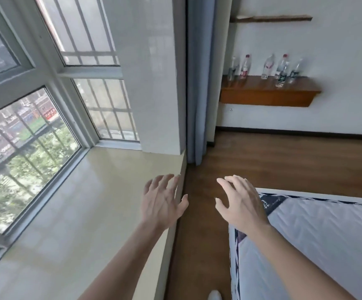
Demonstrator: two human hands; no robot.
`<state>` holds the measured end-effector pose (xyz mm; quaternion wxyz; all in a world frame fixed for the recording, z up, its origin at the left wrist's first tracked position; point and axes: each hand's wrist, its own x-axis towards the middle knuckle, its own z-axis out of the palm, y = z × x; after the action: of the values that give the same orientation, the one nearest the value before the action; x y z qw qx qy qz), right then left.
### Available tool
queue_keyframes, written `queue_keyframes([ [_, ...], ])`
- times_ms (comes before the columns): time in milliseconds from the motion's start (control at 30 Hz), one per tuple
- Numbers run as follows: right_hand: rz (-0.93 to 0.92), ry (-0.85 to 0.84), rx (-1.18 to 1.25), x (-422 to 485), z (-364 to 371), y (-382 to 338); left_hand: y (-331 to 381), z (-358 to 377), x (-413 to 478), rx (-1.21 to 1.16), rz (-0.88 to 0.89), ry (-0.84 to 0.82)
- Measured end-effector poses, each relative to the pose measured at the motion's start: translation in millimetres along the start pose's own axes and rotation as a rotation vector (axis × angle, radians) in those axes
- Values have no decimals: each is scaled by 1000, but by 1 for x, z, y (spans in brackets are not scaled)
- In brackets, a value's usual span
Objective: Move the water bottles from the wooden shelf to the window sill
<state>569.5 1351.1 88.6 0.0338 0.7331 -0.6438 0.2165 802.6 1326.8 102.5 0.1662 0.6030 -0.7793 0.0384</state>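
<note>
— Where did the water bottles (pixel 267 67) stand?

— On the wooden shelf (pixel 268 97) fixed to the far wall, right of the blue curtain (pixel 199 83); I counted five, all upright in a loose row, two toward the shelf's left end and three toward its right; two showed red caps; the labels were too blurred to read.

— And the window sill (pixel 89 202)?

— A pale, glossy ledge along the left, running from near to far under the barred window (pixel 24 137); it lay well apart from the shelf, with the curtain and a stretch of wooden floor (pixel 283 161) between them.

— What of the hands?

— Both reached forward, palms down; the left hand (pixel 163 202) was over the sill's right edge, its grip slack, fingers spread and fairly straight, nothing in it; whether it touched the sill I could not tell; the right hand (pixel 238 202) hung just beside it over the strip of floor, above the near corner of the mattress (pixel 327 245) — its grip equally loose, fingers fanned, thumb out, nothing held.

— Anything else?

— A thinner upper ledge (pixel 270 18) sat high on the far wall above the bottles; a white-clad foot (pixel 214 296) showed at the near edge, on the floor between sill and mattress.
</note>
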Motion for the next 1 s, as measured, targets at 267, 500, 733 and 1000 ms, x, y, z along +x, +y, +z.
queue_keyframes([
  [267, 9, 18, -6, 121, 9, 85, 35, 29, 144, -6, 0, 26],
  [500, 7, 52, 9, 202, 21, 131, 49, 54, 239, 4, 35, 43],
  [733, 39, 54, -32, 280, 51, 176, 51, 96, 339, -12, 84, 33],
  [1000, 142, 10, -97, 406, 98, 231, 46, 141, 496, -71, 161, 9],
])
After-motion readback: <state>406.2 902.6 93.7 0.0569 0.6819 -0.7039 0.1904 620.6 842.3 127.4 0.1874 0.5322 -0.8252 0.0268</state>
